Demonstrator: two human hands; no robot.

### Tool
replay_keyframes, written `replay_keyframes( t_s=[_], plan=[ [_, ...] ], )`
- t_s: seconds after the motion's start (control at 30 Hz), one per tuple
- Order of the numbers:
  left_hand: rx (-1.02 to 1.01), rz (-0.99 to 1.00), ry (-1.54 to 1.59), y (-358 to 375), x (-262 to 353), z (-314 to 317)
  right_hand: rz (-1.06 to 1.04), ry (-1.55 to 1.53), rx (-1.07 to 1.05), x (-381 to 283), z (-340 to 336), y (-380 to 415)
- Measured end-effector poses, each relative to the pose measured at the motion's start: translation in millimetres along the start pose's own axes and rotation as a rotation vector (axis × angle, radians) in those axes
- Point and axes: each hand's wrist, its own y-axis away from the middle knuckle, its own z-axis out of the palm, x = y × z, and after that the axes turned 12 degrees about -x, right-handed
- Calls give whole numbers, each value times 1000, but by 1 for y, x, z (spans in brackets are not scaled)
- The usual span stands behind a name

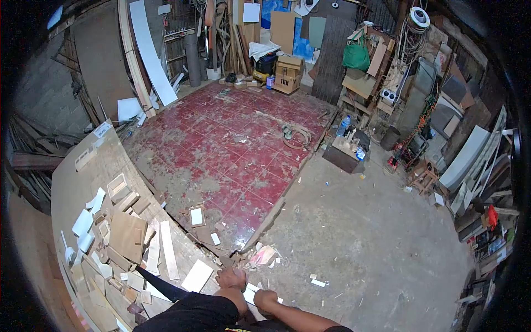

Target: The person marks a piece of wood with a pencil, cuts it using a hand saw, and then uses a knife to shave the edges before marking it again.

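My right hand (266, 300) is closed on a white flat strip of board (250, 292) low in the view, close to my body. The strip shows on both sides of the hand. Just left of it, my left hand (230, 278) is at the table's edge with its fingers curled in. What those fingers hold, if anything, is hidden. A white rectangular panel (197, 276) lies on the wooden table (145, 209) beside my left hand. Farther left on the table are pale wood strips (168, 250) and a brown wooden box (128, 236).
White offcuts (83, 223) and small wooden frames (118, 188) clutter the table. Red tiles (221, 133) strewn with debris lie beyond it, bearing a coiled hose (297, 136). A low dark box (343, 157) stands on the concrete floor. Scraps (318, 283) lie near me.
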Motion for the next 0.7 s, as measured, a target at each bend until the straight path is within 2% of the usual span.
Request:
replay_keyframes(
  t_s=[0.07, 0.13, 0.2, 0.27, 0.3, 0.4, 0.43, 0.47, 0.53, 0.6, 0.67, 0.7],
  plan=[
    [-29, -3, 4, -2, 0, -1, -106, 130, -19, 8, -10, 26],
    [-25, -21, -10, -3, 2, -3, -8, -187, 144, 8, -26, 53],
    [-28, -40, -20, -4, 1, -4, -42, -207, 155, 10, -48, 85],
    [-46, -21, 1, -3, -1, -1, -80, 12, -51, 12, -55, 103],
    [-55, -24, 8, -3, -1, 1, -27, -19, -87, 10, -49, 98],
    [-71, -45, -6, -6, -3, 2, 19, -68, -10, 7, -20, 60],
    [-65, -36, -3, -6, -3, 1, 38, -191, -41, 8, -23, 52],
    [-58, -26, 0, -5, -3, 1, 44, -188, -38, 12, -19, 50],
    [-64, -39, -18, -6, -1, 1, -76, -102, 8, 16, -17, 53],
    [-75, -40, -22, -6, -3, 3, -29, -74, -23, 13, -18, 49],
    [-57, -47, -11, -10, -3, 6, 117, 78, -165, 2, -27, 56],
    [-49, -56, 0, -11, -4, 9, 135, 44, -190, -2, -35, 65]
  ],
)
